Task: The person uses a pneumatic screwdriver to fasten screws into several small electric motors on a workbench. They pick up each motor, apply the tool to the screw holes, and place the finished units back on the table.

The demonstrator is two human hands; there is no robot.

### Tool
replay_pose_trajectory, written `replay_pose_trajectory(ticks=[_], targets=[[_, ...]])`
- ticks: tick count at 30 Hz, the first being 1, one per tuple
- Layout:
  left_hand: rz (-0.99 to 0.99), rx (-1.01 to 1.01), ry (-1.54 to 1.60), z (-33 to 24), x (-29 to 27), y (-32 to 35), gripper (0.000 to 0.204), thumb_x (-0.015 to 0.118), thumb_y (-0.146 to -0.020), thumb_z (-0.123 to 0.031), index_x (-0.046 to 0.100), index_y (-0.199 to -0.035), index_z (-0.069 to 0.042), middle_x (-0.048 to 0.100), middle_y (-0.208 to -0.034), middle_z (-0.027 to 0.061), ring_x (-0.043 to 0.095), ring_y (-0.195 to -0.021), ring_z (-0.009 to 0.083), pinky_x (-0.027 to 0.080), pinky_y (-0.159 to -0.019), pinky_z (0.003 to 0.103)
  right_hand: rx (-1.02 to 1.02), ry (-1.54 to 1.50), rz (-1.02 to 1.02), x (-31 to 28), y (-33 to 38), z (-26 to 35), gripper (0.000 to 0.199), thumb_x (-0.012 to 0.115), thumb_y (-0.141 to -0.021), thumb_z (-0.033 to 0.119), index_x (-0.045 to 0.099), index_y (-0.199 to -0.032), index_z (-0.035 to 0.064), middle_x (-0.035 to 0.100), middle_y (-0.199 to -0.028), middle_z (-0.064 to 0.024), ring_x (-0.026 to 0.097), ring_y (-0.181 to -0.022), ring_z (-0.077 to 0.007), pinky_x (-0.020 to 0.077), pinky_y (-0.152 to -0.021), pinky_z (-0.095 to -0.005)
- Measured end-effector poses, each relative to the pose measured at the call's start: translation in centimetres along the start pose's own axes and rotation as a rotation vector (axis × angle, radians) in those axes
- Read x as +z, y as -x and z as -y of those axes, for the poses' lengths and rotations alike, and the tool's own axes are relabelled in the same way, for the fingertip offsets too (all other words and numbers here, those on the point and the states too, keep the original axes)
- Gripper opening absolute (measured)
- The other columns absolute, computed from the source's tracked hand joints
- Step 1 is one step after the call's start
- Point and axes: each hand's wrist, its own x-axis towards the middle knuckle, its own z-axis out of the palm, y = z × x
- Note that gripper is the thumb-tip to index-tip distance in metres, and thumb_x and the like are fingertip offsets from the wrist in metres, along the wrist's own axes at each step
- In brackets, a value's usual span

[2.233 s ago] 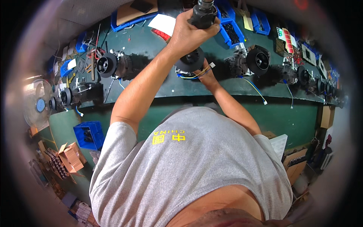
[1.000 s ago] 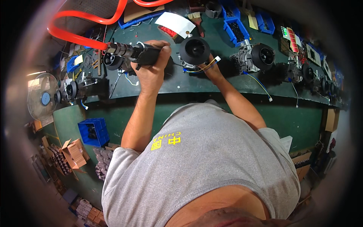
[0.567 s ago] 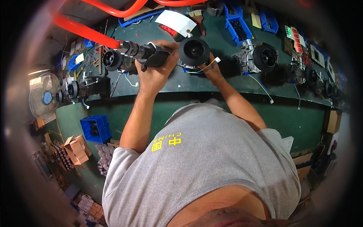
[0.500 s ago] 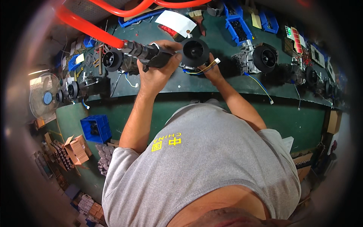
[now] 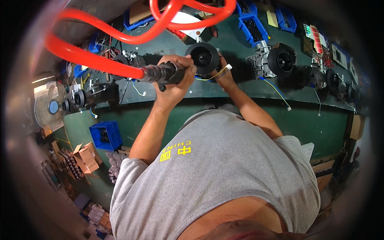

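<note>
In my left hand (image 5: 178,82) is an air-powered driver (image 5: 163,75), its fingers wrapped round the dark body. A thick red hose (image 5: 100,66) joins the driver's left end. The driver's other end meets the left side of a blower unit (image 5: 203,58), which has a round black fan wheel facing up; the exact contact is hidden by my fingers. My right hand (image 5: 225,78) grips the unit's right side, its fingertips partly hidden behind it. A bundle of yellow and blue wires with a white connector (image 5: 229,67) crosses over that hand.
A similar blower unit (image 5: 276,62) stands to the right, with more along both sides of the green bench (image 5: 236,94). Blue bins (image 5: 253,30) of small black parts sit behind. Hose loops hang over a white sheet (image 5: 188,20). A fan (image 5: 52,106) stands at far left.
The driver and my left hand have come slightly nearer to me. The red hose has swung, its loops now lower over the white sheet. My right hand stays at the blower unit.
</note>
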Motion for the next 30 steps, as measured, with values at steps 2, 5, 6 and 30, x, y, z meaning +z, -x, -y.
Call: replay_pose_trajectory(ticks=[2,5,6,30], targets=[[-0.007,0.028,-0.022,0.0,0.5,0.1,0.021,0.075,-0.085,0.006,0.062,-0.1,0.0,0.069,-0.087,0.0062,0.066,-0.079,0.0108,0.057,-0.1,0.04,-0.031,-0.025,0.001,0.0,0.1,-0.3,0.083,0.087,-0.083,0.016,0.041,-0.152,0.0082,0.056,-0.139,-0.0047,0.053,-0.129,-0.0164,0.0441,-0.109,-0.0342],[-0.002,0.029,-0.091,0.0,0.3,-0.1,0.019,0.075,-0.085,0.006,0.062,-0.098,0.0,0.067,-0.083,0.005,0.064,-0.077,0.01,0.057,-0.1,0.04,-0.026,0.007,-0.022,0.1,0.3,0.0,0.085,0.087,-0.083,0.017,0.04,-0.153,0.0073,0.057,-0.138,-0.0048,0.053,-0.129,-0.0165,0.044,-0.109,-0.034],[-0.014,0.013,-0.076,0.0,0.4,-0.1,0.019,0.075,-0.085,0.006,0.062,-0.098,0.0,0.067,-0.083,0.0051,0.064,-0.077,0.0102,0.057,-0.099,0.04,-0.026,0.019,-0.014,0.3,0.4,0.4,0.085,0.087,-0.083,0.017,0.04,-0.153,0.0074,0.057,-0.138,-0.005,0.053,-0.129,-0.0165,0.044,-0.109,-0.034],[-0.053,-0.009,-0.207,-4.5,1.9,-0.2,0.012,0.078,-0.087,0.0,0.071,-0.096,0.001,0.072,-0.088,0.0046,0.065,-0.08,0.0098,0.054,-0.079,0.027,-0.068,-0.106,0.096,0.4,0.0,1.0,0.086,0.085,-0.086,0.01,0.036,-0.156,0.0084,0.061,-0.133,-0.0035,0.058,-0.123,-0.0154,0.0492,-0.103,-0.0325]])
